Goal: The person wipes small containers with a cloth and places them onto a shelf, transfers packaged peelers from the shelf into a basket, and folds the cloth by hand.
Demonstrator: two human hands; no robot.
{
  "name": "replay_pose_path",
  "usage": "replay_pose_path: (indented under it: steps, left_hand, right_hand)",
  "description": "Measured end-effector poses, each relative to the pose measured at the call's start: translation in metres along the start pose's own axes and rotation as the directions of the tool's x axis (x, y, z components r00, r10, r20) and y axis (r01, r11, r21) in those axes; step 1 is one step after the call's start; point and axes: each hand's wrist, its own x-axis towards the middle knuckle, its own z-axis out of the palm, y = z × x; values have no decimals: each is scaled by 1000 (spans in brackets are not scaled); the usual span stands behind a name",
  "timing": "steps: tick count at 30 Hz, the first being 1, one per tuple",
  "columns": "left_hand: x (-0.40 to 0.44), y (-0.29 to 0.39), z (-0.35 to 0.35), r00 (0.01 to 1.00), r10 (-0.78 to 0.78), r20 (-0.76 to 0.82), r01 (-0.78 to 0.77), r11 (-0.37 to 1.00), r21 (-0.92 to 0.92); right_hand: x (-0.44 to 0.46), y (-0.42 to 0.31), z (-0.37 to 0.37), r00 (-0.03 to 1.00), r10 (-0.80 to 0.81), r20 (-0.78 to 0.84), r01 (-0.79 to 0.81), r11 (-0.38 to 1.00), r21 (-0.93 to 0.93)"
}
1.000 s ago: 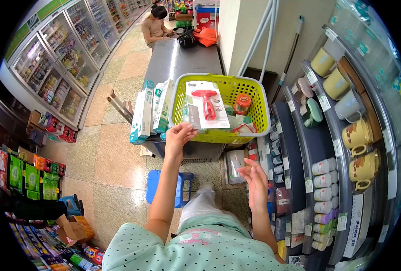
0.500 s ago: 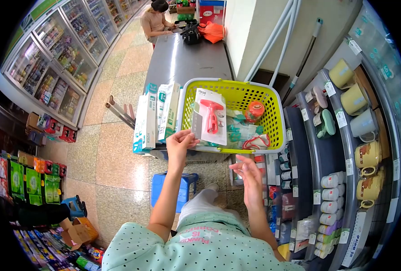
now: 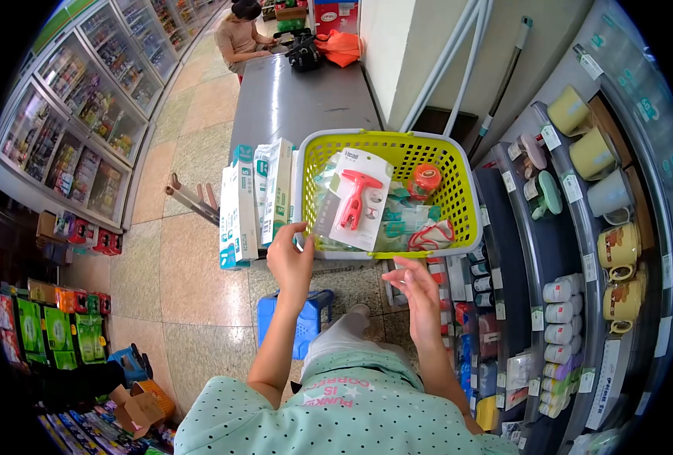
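Note:
A yellow-green plastic basket with a grey rim stands at the near end of the grey counter. Inside, a red T-shaped tool on a white card lies tilted over several clear and green packets. A red-lidded jar and a red-and-white item lie to its right. My left hand is at the basket's near left corner, thumb and forefinger apart, holding nothing. Below the near rim, my right hand hangs with loosely spread fingers and nothing in it.
White and teal boxes stand left of the basket. A black bag and an orange bag sit farther along the counter, near a seated person. A blue stool is below. Shelves with mugs line the right.
My left hand has let go of the card's lower left corner and drawn back slightly. The carded tool has settled into the basket, tilted more. My right hand has barely moved.

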Motion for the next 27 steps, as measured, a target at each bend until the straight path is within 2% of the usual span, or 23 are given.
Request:
replay_pose_path:
  steps: [1, 2, 6, 9, 14, 18, 22, 27]
  left_hand:
    - [1, 6, -3, 997, 59, -39, -58, 998, 40]
    - [1, 13, -6, 999, 24, -25, -24, 999, -23]
    - [6, 31, -9, 999, 38, 18, -35, 987, -155]
    - [4, 51, -3, 993, 103, 51, -86, 961, -264]
    - [-11, 87, 17, 951, 173, 257, -61, 918, -392]
    - [-35, 119, 37, 853, 279, 441, -15, 857, -515]
    - [-66, 153, 48, 723, 444, 530, -68, 809, -584]
    - [-121, 197, 50, 550, 585, 595, -31, 727, -686]
  right_hand:
    - [0, 0, 0, 1000, -2, -8, 2, 1000, -1]
    - [0, -1, -1, 1000, -5, -16, 5, 1000, -2]
    - [-3, -3, -2, 998, -22, -57, 23, 1000, 3]
    - [-8, -7, -5, 994, -54, -91, 56, 998, 13]
    - [-26, -16, -17, 968, -121, -222, 128, 992, 16]
    - [-50, -28, -32, 911, -198, -363, 221, 975, 23]
    - [-85, -40, -49, 830, -297, -472, 330, 944, -13]
    - [-149, -47, -73, 696, -390, -603, 439, 895, -72]
